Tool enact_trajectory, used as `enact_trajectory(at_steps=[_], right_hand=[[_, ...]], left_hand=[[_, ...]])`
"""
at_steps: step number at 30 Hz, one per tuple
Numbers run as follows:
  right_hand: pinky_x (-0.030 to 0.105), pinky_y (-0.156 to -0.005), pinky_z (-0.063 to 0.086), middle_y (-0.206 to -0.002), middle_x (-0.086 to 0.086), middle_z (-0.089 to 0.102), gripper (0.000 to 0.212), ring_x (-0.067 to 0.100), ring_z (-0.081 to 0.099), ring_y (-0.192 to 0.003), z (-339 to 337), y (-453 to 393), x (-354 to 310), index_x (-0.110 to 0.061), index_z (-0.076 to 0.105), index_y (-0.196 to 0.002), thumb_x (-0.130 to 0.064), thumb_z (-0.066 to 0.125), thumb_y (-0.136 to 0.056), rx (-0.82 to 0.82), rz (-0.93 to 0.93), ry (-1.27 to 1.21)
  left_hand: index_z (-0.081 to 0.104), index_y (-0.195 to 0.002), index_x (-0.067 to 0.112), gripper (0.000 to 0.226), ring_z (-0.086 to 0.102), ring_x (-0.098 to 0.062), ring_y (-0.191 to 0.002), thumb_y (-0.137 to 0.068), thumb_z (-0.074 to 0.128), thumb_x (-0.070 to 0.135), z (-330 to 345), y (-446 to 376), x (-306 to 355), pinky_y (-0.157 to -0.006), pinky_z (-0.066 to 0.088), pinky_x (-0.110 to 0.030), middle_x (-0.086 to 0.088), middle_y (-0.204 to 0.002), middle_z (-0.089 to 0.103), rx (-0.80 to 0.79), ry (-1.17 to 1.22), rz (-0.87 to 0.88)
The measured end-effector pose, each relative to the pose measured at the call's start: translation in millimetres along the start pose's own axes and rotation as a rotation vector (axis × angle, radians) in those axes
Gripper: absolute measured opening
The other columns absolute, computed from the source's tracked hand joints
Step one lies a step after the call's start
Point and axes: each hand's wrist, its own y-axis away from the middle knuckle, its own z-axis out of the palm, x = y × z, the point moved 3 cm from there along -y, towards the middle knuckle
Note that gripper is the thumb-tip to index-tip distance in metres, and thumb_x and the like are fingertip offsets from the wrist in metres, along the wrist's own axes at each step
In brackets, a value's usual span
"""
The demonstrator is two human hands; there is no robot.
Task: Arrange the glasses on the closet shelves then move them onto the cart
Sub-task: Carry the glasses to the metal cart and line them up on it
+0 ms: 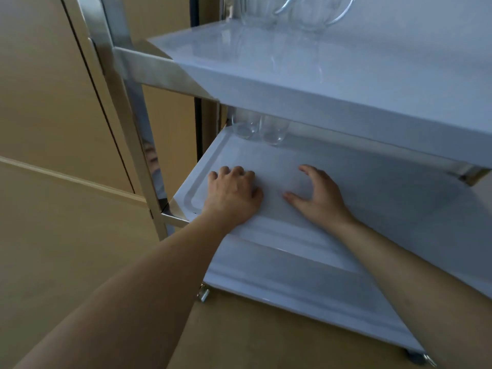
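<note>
- Your left hand (233, 194) lies knuckles up on the middle white tray shelf (386, 198) of the cart, near its left rim; the fingers are bent under, and you cannot tell if they hold something.
- Your right hand (318, 197) is just beside it on the same shelf, fingers spread and only lightly bent, thumb pointing to the left hand, holding nothing.
- Two clear drinking glasses (259, 127) stand side by side at the far left corner of this shelf, well apart from both hands, their upper parts hidden behind the shelf above.
- The top white tray shelf (332, 65) carries more clear glass vessels with curved handles (290, 12), cut by the picture edge.
- The shiny metal frame post (133, 102) holds the shelves on the left side.
- The lowest white shelf (306, 291) shows under your forearms, with a small caster wheel (415, 356) at its near corner.
- Beige panels (53, 102) are behind and left of the cart.
</note>
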Motion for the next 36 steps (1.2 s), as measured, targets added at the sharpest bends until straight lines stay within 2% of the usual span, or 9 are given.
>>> enact_trajectory(at_steps=[3,7,12,18,22,27,32,36], right_hand=[[0.034,-0.112,0.038,-0.139,0.009,0.056,0.07,0.027,0.052,-0.131,-11.9,32.5,-1.1,-0.012,0.056,-0.137,-0.044,0.081,-0.08,-0.047,-0.006,0.018],[0.03,-0.109,0.037,-0.138,0.008,0.057,0.069,0.026,0.052,-0.13,-17.4,65.4,-5.3,-0.013,0.059,-0.136,-0.051,0.077,-0.082,-0.084,-0.048,0.042],[0.028,-0.109,0.034,-0.14,0.007,0.055,0.069,0.025,0.049,-0.132,-31.5,95.5,-18.1,-0.011,0.058,-0.137,-0.047,0.079,-0.081,-0.125,-0.012,-0.029],[0.032,-0.112,0.033,-0.148,0.002,0.048,0.069,0.021,0.041,-0.139,-70.5,146.5,-47.5,-0.016,0.05,-0.144,-0.047,0.074,-0.087,-0.288,0.166,-0.112],[0.032,-0.116,0.031,-0.153,-0.006,0.041,0.07,0.015,0.034,-0.144,-121.3,171.8,-83.7,-0.024,0.043,-0.149,-0.049,0.069,-0.089,-0.383,0.277,-0.152],[0.025,-0.112,0.027,-0.153,-0.01,0.04,0.068,0.012,0.031,-0.145,-210.0,173.8,-142.2,-0.026,0.043,-0.149,-0.046,0.07,-0.09,-0.414,0.324,-0.181],[0.03,-0.114,0.029,-0.151,-0.005,0.043,0.066,0.016,0.034,-0.143,-311.2,146.8,-199.3,-0.022,0.045,-0.147,-0.041,0.072,-0.09,-0.375,0.293,-0.197],[0.028,-0.114,0.028,-0.15,-0.003,0.043,0.066,0.017,0.036,-0.142,-406.4,105.0,-232.9,-0.02,0.046,-0.146,-0.036,0.074,-0.088,-0.279,0.244,-0.174]], left_hand=[[0.063,-0.128,0.017,0.042,0.052,-0.033,-0.123,-0.1,0.046,0.043,-10.9,5.4,3.3,-0.102,0.041,-0.044,-0.006,-0.129,0.064,0.062,0.072,0.04],[0.059,-0.138,0.018,0.045,0.048,-0.034,-0.131,-0.101,0.048,0.042,-16.9,20.4,15.4,-0.107,0.037,-0.044,-0.007,-0.139,0.061,0.023,0.078,0.03],[0.068,-0.124,0.009,0.048,0.059,-0.041,-0.117,-0.094,0.049,0.04,-32.2,52.8,40.2,-0.095,0.048,-0.049,-0.013,-0.123,0.069,0.028,0.133,0.101],[0.066,-0.128,0.008,0.054,0.059,-0.039,-0.118,-0.094,0.047,0.046,-70.1,114.3,50.2,-0.095,0.052,-0.052,-0.014,-0.125,0.068,-0.227,0.11,0.041],[0.061,-0.136,0.011,0.049,0.053,-0.037,-0.128,-0.098,0.058,0.04,-129.3,139.3,68.8,-0.103,0.046,-0.051,-0.014,-0.137,0.061,-0.359,0.097,0.001],[0.06,-0.138,0.013,0.048,0.051,-0.035,-0.13,-0.096,0.063,0.037,-229.9,140.6,108.5,-0.104,0.045,-0.05,-0.012,-0.139,0.059,-0.388,0.136,0.005],[0.056,-0.141,0.013,0.051,0.051,-0.033,-0.13,-0.097,0.061,0.038,-341.3,118.3,151.4,-0.106,0.044,-0.049,-0.012,-0.141,0.057,-0.392,0.149,0.036],[0.049,-0.147,0.018,0.055,0.044,-0.032,-0.136,-0.099,0.057,0.042,-427.1,67.7,190.8,-0.109,0.039,-0.046,-0.009,-0.148,0.05,-0.337,0.105,0.088]])
